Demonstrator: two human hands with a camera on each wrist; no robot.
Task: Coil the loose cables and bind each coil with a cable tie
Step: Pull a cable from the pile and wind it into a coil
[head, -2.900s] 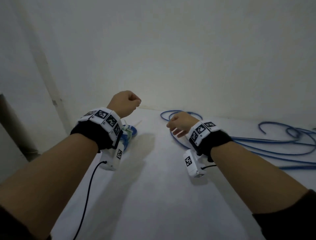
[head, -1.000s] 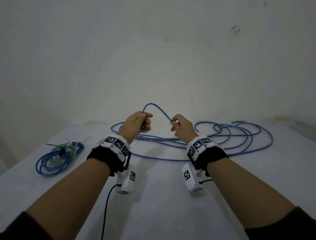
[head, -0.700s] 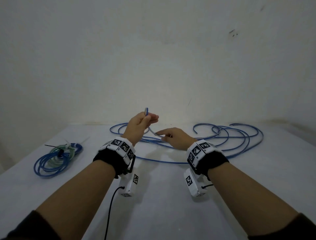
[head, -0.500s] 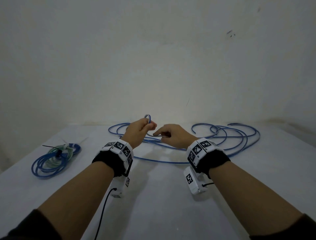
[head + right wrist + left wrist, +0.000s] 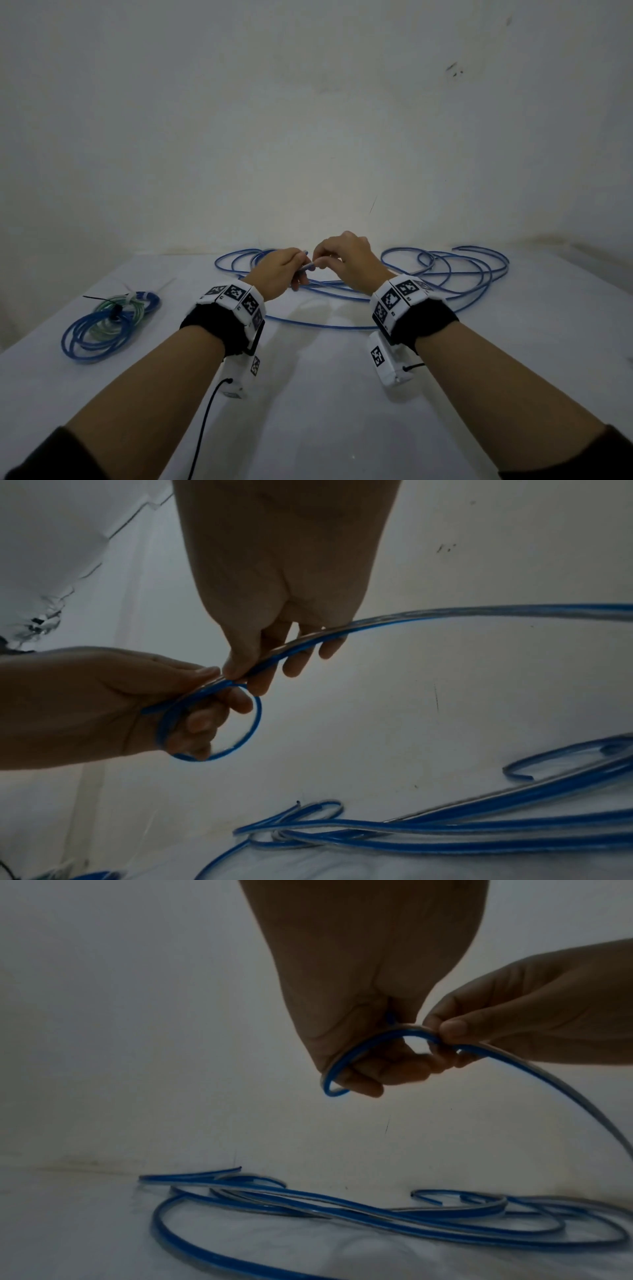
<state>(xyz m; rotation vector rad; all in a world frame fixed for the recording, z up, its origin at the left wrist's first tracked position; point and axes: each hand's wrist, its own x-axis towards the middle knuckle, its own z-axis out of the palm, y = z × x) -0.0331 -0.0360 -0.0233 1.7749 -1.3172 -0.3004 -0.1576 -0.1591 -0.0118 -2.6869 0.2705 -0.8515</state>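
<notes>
A long loose blue cable (image 5: 445, 274) sprawls in loops over the back of the white table (image 5: 325, 411). My left hand (image 5: 284, 274) holds a small first loop of that cable (image 5: 240, 723) between curled fingers, raised above the table. My right hand (image 5: 346, 260) pinches the same cable right beside it, thumb and fingers (image 5: 260, 653) on the strand that runs off to the right (image 5: 548, 1074). Both hands meet above the cable's heap (image 5: 308, 1204).
At the left of the table lies a finished coil (image 5: 106, 322) of blue and green cable, bound with ties whose tails stick out. The wall (image 5: 308, 137) stands close behind the table. A black lead (image 5: 205, 421) hangs from my left wrist camera.
Both hands first lifted a cable arch, then the right hand dropped to the table and came back. Now the hands are together and a small loop sits in the left hand.
</notes>
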